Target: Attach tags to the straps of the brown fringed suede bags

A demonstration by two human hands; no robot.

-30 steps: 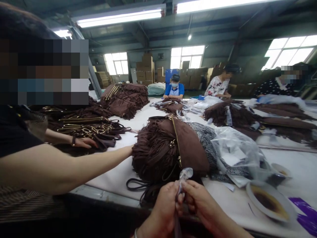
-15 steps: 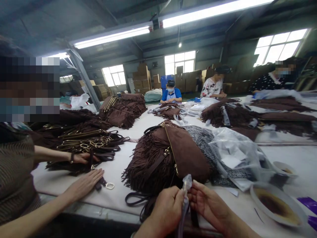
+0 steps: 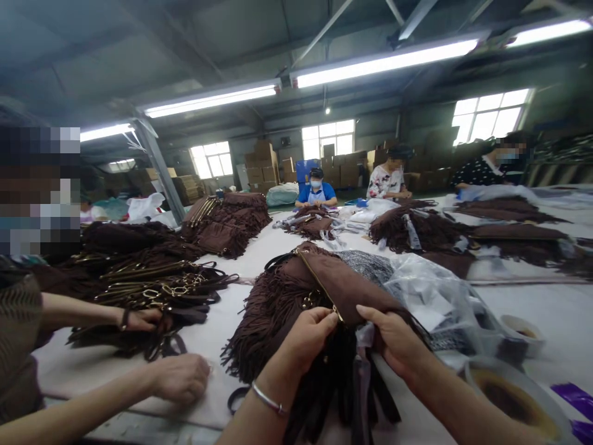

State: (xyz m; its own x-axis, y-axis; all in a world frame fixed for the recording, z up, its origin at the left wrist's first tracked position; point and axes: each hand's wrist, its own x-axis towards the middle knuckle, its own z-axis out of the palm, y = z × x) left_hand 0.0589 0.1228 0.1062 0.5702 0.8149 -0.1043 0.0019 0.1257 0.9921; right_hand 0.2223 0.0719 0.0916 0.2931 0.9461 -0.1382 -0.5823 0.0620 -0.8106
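Observation:
A brown fringed bag (image 3: 365,278) with a gold zipper lies in front of me on a stack of similar brown pieces. My left hand (image 3: 306,340) pinches it at the lower end of the zipper (image 3: 340,315). The thumb of my right hand (image 3: 393,337) presses on the bag's brown face, its other fingers mostly hidden underneath. Between my hands hangs a strap wrapped in clear plastic (image 3: 364,371), over long dark fringe (image 3: 324,395). A silver bangle (image 3: 269,398) circles my left wrist.
On my left, a co-worker's hands (image 3: 180,377) work beside a pile of brown straps and gold rings (image 3: 162,287). At right stand a bowl of brown liquid (image 3: 514,395), a smaller bowl (image 3: 523,327) and a clear plastic bag (image 3: 435,290). More brown bags (image 3: 231,222) lie farther back.
My hands have moved up and forward from the plastic-wrapped strap to the bag's zipper edge. The bag's near edge is lifted. The co-worker's near hand has curled and shifted right.

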